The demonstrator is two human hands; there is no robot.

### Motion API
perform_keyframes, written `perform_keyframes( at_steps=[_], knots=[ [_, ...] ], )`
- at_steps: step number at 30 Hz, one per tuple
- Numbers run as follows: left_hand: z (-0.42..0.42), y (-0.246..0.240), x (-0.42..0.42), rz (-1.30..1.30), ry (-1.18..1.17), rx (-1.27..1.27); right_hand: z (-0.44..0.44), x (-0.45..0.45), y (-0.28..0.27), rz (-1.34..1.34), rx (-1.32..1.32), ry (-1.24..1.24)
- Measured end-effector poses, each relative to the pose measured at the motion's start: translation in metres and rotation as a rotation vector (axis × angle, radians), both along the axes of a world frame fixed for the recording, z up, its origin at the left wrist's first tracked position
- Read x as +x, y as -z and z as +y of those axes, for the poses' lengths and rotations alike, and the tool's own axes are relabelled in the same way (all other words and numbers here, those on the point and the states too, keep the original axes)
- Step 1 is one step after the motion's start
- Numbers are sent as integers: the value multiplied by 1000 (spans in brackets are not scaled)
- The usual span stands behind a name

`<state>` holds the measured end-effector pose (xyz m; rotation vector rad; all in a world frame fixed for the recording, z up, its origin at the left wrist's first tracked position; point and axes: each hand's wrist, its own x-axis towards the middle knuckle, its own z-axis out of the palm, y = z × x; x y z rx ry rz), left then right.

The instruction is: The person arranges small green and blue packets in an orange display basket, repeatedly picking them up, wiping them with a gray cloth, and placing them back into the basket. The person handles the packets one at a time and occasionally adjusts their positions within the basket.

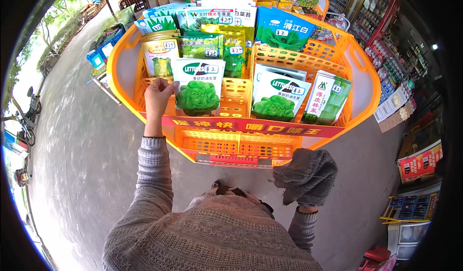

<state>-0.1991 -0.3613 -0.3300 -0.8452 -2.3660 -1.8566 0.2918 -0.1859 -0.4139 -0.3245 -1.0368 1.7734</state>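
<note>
My left hand (159,90) pinches the left edge of a white seed packet (198,99) picturing a head of green lettuce, which stands upright in the front left part of an orange plastic display rack (237,92). Similar lettuce packets (276,108) lean in the front middle compartment, with white-and-green vegetable packets (327,97) beside them. A dark grey cloth (307,177) is bunched in my right hand, low and right of the rack. The cloth hides the fingers; only the wrist (307,209) shows.
Behind stand yellow packets (159,56), green packets (201,46) and blue packets (284,29). A lower orange shelf (209,142) juts out under the red front strip. Blue crates (103,50) sit at left. Shop goods (385,65) and a glass-doored cabinet (376,11) line the right.
</note>
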Motion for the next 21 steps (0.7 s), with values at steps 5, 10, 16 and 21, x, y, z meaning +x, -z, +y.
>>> perform_keyframes(
  at_steps=[5,10,16,21],
  knots=[
    [3,0,3,4,170,21,-1,-10,-6,-84,-29,-24],
    [7,12,5,-129,213,100,-3,-16,-10,-159,-2,-27],
    [-9,-17,1,234,18,-186,-5,-14,-6,-216,57,-34],
    [-22,-46,5,394,62,10,-21,-29,-49,-1177,648,182]
  ],
)
